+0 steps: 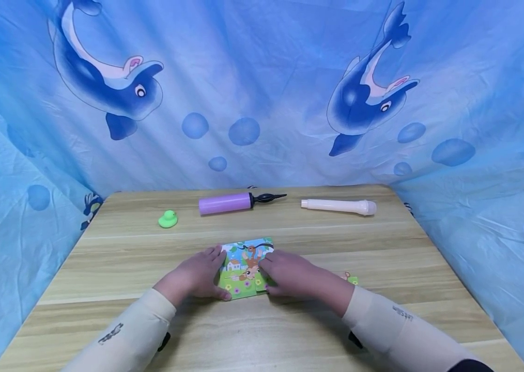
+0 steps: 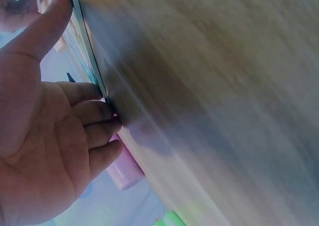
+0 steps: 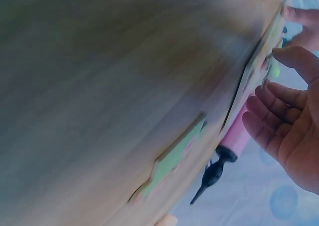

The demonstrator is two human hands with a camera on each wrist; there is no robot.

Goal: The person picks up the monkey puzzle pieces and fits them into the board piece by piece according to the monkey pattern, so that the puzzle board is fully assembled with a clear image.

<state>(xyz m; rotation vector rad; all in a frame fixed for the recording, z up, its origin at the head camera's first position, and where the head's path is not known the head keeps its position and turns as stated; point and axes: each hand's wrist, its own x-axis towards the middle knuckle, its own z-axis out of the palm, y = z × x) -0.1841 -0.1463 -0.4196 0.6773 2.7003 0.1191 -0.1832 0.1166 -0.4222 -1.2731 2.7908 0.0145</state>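
Note:
A jigsaw puzzle board (image 1: 239, 287) with a monkey, a small house and flowers lies on the wooden table. My left hand (image 1: 201, 272) rests along its left side, thumb at the near corner and fingertips at the far left edge. In the left wrist view the fingers (image 2: 82, 111) are fairly straight against the board's thin edge. My right hand (image 1: 290, 273) is over the board's right part. Between thumb and forefinger it pinches a small puzzle piece (image 3: 267, 70), mostly hidden by the hand. Another puzzle piece (image 1: 352, 280), green-edged, lies right of the board, partly behind the right forearm.
Along the back of the table are a green toy duck (image 1: 168, 219), a purple hand pump (image 1: 226, 203) with a black nozzle, and a pale toy microphone (image 1: 338, 206). A blue dolphin-print cloth (image 1: 262, 93) hangs behind the table and at both sides.

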